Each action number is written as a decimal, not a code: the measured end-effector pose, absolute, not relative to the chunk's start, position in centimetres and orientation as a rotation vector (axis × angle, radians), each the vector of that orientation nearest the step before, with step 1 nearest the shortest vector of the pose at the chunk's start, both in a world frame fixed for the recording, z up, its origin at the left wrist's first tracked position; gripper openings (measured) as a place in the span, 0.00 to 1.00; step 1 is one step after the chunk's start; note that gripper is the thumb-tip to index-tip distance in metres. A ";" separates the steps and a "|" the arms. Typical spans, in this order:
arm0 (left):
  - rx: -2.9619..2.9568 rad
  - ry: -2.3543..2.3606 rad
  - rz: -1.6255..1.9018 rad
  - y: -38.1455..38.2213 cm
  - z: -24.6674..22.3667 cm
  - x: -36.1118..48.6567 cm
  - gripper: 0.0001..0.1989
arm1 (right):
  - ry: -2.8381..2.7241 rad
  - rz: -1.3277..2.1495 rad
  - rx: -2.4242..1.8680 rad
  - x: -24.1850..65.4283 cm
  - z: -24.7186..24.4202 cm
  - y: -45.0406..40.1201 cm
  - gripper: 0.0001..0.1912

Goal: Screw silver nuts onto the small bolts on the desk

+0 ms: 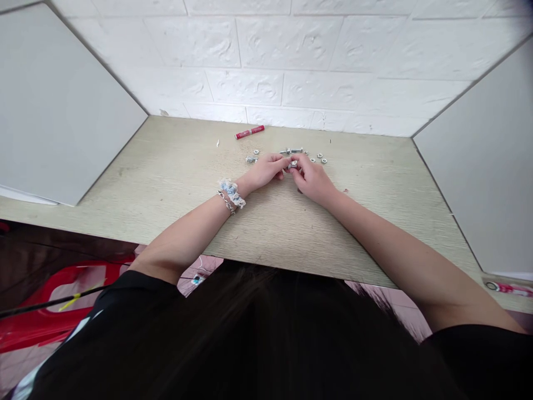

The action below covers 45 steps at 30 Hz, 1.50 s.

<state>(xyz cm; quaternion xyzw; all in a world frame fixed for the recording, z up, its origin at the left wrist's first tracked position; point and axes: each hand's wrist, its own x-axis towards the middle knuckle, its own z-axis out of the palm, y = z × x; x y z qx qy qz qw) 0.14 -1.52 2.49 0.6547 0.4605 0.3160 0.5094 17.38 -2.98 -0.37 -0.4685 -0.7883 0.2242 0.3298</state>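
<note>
My left hand [267,170] and my right hand [311,176] meet over the middle of the table. Between their fingertips is a small silver bolt [293,165], partly covered, with what looks like a nut on it. Both hands are closed in a pinch around it. Just beyond the fingers lies another bolt [296,150] with a nut on it. A shorter bolt [251,159] rests beside my left hand, and a loose nut [256,151] is behind it. To the right of my right hand several nuts [320,155] are scattered.
A red marker-like tube [249,132] lies near the white brick wall [283,50]. Grey panels [62,105] stand on the left and right of the table [266,228]. A red plastic chair [45,311] is below at left; a pink tube [510,289] lies at far right.
</note>
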 end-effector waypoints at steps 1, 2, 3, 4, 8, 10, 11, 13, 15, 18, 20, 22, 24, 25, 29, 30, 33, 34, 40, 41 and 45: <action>1.575 1.107 0.759 -1.5 2.5 0.2 0.18 | -2.054 0.594 -1.230 17.4 -0.3 -3.0 0.14; 1.577 1.106 0.756 -1.5 2.5 0.2 0.18 | -2.052 0.599 -1.229 17.4 -0.3 -3.0 0.14; 1.580 1.105 0.754 -1.6 2.5 0.2 0.18 | -2.057 0.598 -1.223 17.4 -0.3 -3.0 0.14; 1.586 1.105 0.753 -1.6 2.5 0.2 0.18 | -2.068 0.593 -1.213 17.4 -0.3 -3.0 0.12; 1.601 1.118 0.746 -1.6 2.6 0.2 0.17 | -2.079 0.577 -1.208 17.4 -0.4 -2.9 0.10; 1.602 1.125 0.739 -1.7 2.7 0.2 0.18 | -2.055 0.586 -1.228 17.4 -0.4 -3.0 0.12; 1.603 1.126 0.735 -1.7 2.7 0.2 0.18 | -2.047 0.591 -1.232 17.4 -0.3 -3.0 0.13; 1.604 1.128 0.732 -1.7 2.7 0.2 0.17 | -2.048 0.601 -1.220 17.4 -0.3 -3.1 0.13; 1.598 1.133 0.736 -1.7 2.7 0.2 0.16 | -2.059 0.613 -1.204 17.4 -0.3 -3.1 0.11; 1.592 1.131 0.740 -1.7 2.7 0.3 0.17 | -2.052 0.614 -1.217 17.4 -0.3 -3.1 0.11; 1.594 1.120 0.735 -1.8 2.8 0.3 0.18 | -2.035 0.601 -1.226 17.4 -0.3 -3.1 0.13; 1.597 1.118 0.733 -1.8 2.8 0.3 0.18 | -2.037 0.599 -1.218 17.4 -0.3 -3.1 0.13; 1.595 1.125 0.737 -1.8 2.8 0.3 0.17 | -2.053 0.612 -1.207 17.4 -0.3 -3.2 0.11; 1.592 1.126 0.737 -1.7 2.8 0.3 0.17 | -2.055 0.616 -1.211 17.4 -0.3 -3.2 0.10; 1.602 1.117 0.729 -1.8 2.9 0.3 0.18 | -2.033 0.609 -1.246 17.4 -0.3 -3.2 0.12; 1.606 1.116 0.728 -1.9 3.0 0.3 0.18 | -2.037 0.608 -1.244 17.4 -0.4 -3.2 0.12; 1.602 1.123 0.729 -2.0 3.1 0.3 0.18 | -2.050 0.606 -1.224 17.4 -0.5 -3.1 0.10; 1.599 1.126 0.728 -2.0 3.1 0.3 0.18 | -2.044 0.605 -1.225 17.4 -0.5 -3.1 0.09; 1.601 1.128 0.723 -1.9 3.1 0.4 0.17 | -2.034 0.629 -1.256 17.3 -0.2 -3.2 0.09; 1.600 1.131 0.722 -1.9 3.1 0.4 0.17 | -2.036 0.633 -1.256 17.3 -0.2 -3.2 0.08; 1.594 1.124 0.712 -1.9 3.0 0.4 0.18 | -2.015 0.630 -1.268 17.3 -0.2 -3.2 0.10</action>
